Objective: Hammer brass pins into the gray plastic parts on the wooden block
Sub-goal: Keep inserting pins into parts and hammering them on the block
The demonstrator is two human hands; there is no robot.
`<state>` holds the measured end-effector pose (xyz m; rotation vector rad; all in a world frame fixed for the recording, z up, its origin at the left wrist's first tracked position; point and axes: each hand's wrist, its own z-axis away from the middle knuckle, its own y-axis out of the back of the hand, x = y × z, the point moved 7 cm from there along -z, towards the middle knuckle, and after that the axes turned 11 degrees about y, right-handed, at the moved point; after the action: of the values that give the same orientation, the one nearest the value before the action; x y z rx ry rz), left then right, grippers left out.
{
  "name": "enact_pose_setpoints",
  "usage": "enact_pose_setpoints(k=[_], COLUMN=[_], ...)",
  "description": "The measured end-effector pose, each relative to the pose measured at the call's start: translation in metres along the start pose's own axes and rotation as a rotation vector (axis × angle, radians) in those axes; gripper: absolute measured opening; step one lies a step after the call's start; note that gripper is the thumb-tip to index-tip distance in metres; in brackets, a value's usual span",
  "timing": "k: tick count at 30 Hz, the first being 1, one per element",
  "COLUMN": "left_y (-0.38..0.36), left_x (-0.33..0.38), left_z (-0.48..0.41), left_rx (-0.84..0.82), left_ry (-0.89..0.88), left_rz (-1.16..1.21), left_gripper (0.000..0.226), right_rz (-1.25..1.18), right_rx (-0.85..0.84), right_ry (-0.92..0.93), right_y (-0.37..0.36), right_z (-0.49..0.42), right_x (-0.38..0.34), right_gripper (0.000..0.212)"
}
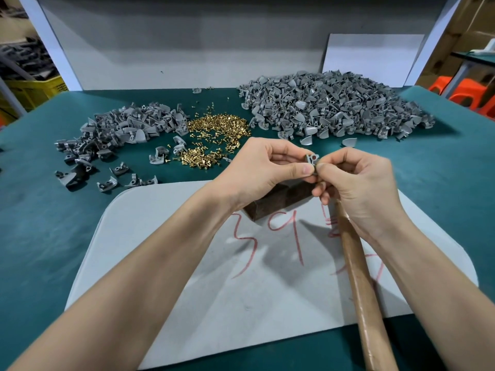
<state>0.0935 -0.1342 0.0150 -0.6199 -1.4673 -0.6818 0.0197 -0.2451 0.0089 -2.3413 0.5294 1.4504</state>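
Hammer handle [359, 277]: wooden, runs from the near right edge up under the right hand; head hidden, and whether the hand grips it cannot be told
Gray pad [174, 263]: lies on the green table [40, 223] and bears red marks; its near and left areas are bare, giving room to swing
Left hand [257, 167]: fingers curled, thumb and forefinger pinching the gray part [312, 159], held in the air above the block
Right hand [359, 183]: fingers curled, fingertips pinching the same part at its near edge; a pin between them cannot be seen
Wooden block [276, 199]: dark, on the far half of the pad, partly hidden under both hands; nothing seen on its visible top
Step in hand, judged: fitting a pin by finger; no striking begun
Next move, judged: set the part flat on the block, clear the fingers, take a firm hammer grip
Brass pins [217, 127]: loose heap just beyond the hands, near the pad's far edge
Unworked parts [120, 129]: scattered far left, some close to the pad's corner
Large pile [334, 108]: far right, well apart from the block
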Motion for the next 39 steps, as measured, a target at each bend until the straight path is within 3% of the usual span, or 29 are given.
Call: enact_pose_setpoints(k=[9, 39], left_y=[0.0018, 0.0027], left_x=[-0.001, -0.0033], left_z=[-0.0016, -0.0042], left_rx=[0.015, -0.014], left_ry=[0.009, -0.021], left_rz=[0.021, 0.023], left_gripper=[0.02, 0.019], right_rz=[-0.103, -0.109], right_rx=[0.043, 0.025], right_ry=[-0.045, -0.045], right_y=[-0.0008, -0.0036], right_z=[0.0002, 0.0011], right_x=[0.004, 0.0053], right_gripper=[0.021, 0.024])
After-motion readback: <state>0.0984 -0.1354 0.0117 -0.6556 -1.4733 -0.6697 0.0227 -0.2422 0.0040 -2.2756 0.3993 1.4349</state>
